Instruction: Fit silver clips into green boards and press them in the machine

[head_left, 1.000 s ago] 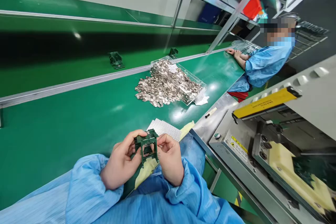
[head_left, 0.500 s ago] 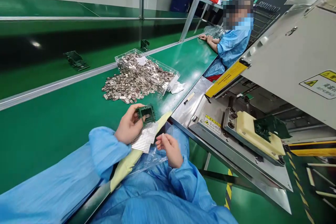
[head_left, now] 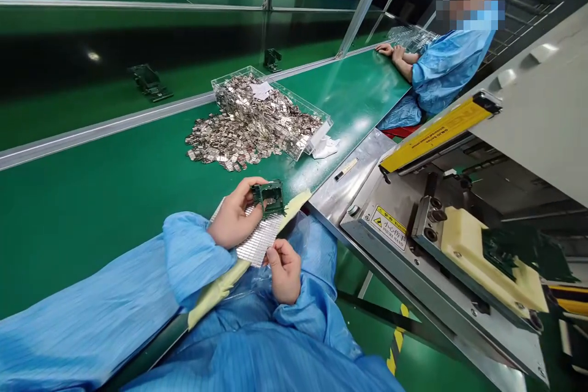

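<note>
My left hand [head_left: 234,217] is closed around a small dark green plastic frame [head_left: 270,198] with a square opening, held above the table's near edge. Beneath it lies a sheet of narrow silvery strips [head_left: 255,240], partly covered by the hand. Thumb and forefinger of my right hand [head_left: 285,272] pinch at the lower right edge of that sheet; any small piece between the fingertips is too tiny to make out. Yellow paper [head_left: 215,294] runs along the table edge under the sheet.
Small metal pieces [head_left: 234,141] heap out of a tipped clear tray [head_left: 316,141] on the green table. At right stands a press with a cream fixture [head_left: 463,239] and yellow guard bar [head_left: 436,135]. A marker [head_left: 346,169] lies near it. A co-worker [head_left: 454,73] sits farther along.
My right hand has moved in to the sheet's edge from just beside it. The left hand still holds the green frame. The whole view has shifted, with the press appearing nearer.
</note>
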### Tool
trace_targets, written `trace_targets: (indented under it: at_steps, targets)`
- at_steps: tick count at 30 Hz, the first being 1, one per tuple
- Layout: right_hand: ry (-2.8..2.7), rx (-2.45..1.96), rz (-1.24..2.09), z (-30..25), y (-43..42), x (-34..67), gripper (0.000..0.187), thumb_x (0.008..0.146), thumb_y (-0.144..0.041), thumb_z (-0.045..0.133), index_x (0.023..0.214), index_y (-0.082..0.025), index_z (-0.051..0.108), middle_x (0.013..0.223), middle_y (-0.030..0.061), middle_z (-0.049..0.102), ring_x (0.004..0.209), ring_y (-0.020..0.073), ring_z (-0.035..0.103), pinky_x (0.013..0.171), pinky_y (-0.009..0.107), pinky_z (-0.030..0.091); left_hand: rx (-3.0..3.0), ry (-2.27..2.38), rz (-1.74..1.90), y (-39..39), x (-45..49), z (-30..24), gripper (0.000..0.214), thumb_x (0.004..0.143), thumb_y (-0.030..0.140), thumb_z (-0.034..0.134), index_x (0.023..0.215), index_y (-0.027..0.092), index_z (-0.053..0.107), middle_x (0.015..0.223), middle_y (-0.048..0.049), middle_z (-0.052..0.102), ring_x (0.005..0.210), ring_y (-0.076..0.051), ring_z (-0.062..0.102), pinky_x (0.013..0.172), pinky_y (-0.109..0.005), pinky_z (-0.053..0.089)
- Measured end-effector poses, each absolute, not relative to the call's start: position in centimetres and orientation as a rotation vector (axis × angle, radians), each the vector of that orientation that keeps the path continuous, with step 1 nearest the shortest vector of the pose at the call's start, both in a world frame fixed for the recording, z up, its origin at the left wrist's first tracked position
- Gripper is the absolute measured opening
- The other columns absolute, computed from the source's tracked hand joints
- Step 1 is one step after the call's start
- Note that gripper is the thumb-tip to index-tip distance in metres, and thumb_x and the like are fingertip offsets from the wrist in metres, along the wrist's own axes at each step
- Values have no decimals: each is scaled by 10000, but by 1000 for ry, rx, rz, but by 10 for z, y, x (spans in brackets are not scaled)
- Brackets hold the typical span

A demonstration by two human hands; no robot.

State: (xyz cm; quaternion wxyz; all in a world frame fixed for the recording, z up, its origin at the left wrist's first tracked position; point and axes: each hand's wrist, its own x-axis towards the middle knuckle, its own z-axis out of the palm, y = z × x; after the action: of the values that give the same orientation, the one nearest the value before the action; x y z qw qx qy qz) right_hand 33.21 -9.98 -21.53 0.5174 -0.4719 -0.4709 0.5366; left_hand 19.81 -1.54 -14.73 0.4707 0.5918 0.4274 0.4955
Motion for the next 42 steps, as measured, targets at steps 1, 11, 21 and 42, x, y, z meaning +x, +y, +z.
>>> trace_targets:
  at_steps: [1,11,21,42]
  targets:
    - [-1182,-1150,1244,-216,-100,333,306,879,-473,520,760,-193,557,598,-13,538,547,127,492,545,253,403,1449,1048,1206,-15,198,-147,346,801,188,560,1136,172,477,951,-31,645,865,-138,621,766,-220,471]
    - [-1252,-1202,1017,-226,-108,324,261,914,-388,462,736,-209,526,635,-19,454,577,137,430,562,259,363,1456,1069,1197,-15,198,-147,376,786,157,556,1153,178,479,994,-37,637,922,-150,624,824,-238,472]
    - [-1388,-1494,1246,-255,-82,352,255,834,-381,507,686,-187,580,562,-2,582,520,141,549,508,245,424,1452,1069,1189,-15,197,-146,358,800,171,559,1148,178,475,961,-28,645,910,-145,632,814,-229,466]
    - [-1402,-1312,791,-117,-58,372,77,798,-253,668,817,-226,737,953,75,633,888,208,597,737,329,490,1338,921,1214,-20,194,-151,350,878,247,519,1210,200,420,1009,-52,614,925,-143,609,770,-236,493]
